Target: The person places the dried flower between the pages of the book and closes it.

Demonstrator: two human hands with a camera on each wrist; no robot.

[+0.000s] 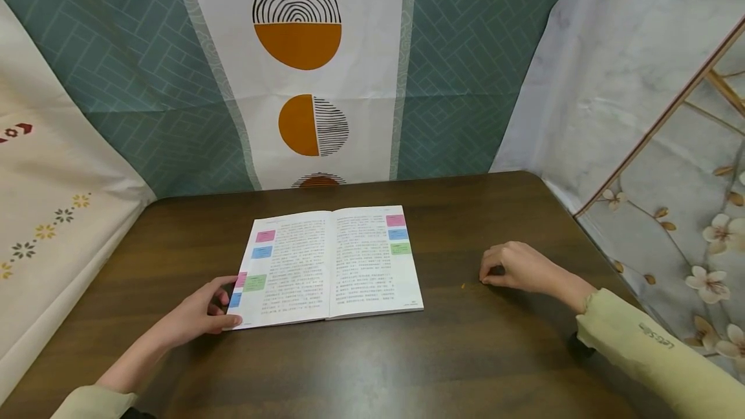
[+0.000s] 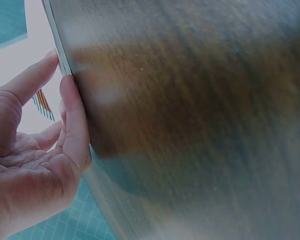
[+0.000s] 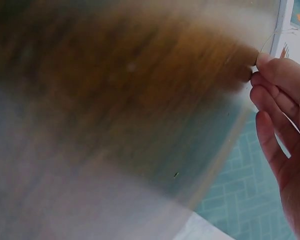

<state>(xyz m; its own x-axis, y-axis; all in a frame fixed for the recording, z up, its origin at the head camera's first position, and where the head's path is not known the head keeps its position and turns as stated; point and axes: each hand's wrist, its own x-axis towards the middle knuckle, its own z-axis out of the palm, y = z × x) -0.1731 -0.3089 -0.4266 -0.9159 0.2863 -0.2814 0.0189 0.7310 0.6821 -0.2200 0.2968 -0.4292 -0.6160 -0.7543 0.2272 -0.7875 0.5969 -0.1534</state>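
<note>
An open book lies flat on the table, with printed text and pink, blue and green sticky tabs on both pages. My left hand holds its left edge, thumb on the near corner and the other fingers bent at the side. The left wrist view shows this hand against the book's edge. To the right of the book, my right hand is low over the table, fingertips together. In the right wrist view, a thin pale strand runs from the pinched fingertips of this hand.
The dark wooden table extends around the book and both hands. A tiny orange speck lies on it left of my right hand. Patterned cloth hangs behind the table, with more cloth at the left and right sides.
</note>
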